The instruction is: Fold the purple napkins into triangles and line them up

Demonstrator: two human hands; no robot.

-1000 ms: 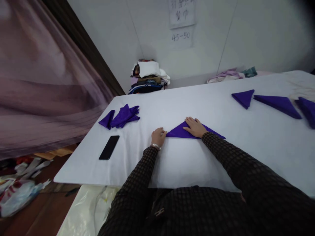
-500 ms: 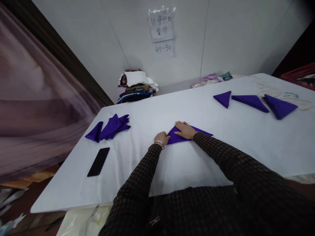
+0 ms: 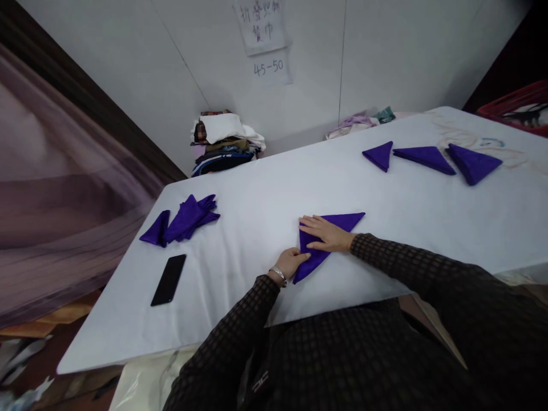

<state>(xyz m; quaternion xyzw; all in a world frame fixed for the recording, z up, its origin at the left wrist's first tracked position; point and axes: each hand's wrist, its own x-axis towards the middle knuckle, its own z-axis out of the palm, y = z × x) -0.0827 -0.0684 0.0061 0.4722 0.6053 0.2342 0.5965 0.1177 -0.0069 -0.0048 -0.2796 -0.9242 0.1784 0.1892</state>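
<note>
Cloth [image 3: 315, 258] under fingers [image 3: 314, 224], apparently folded.

Phone [image 3: 168, 279]: black, flat on table [image 3: 252, 200]
Clothes [image 3: 225, 145]: stacked, at table's far edge
Paper [image 3: 270, 69]: "45-50", on wall [image 3: 314, 51]
Curtain [image 3: 72, 188]: mauve, left
Basket [image 3: 511, 98]: red, far right

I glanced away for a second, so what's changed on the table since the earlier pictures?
The purple cloth being handled has turned counterclockwise: its left corner swung toward the person, its right corner away. The left hand and right hand remain on it. The black phone and other purple cloths stayed put.
</note>
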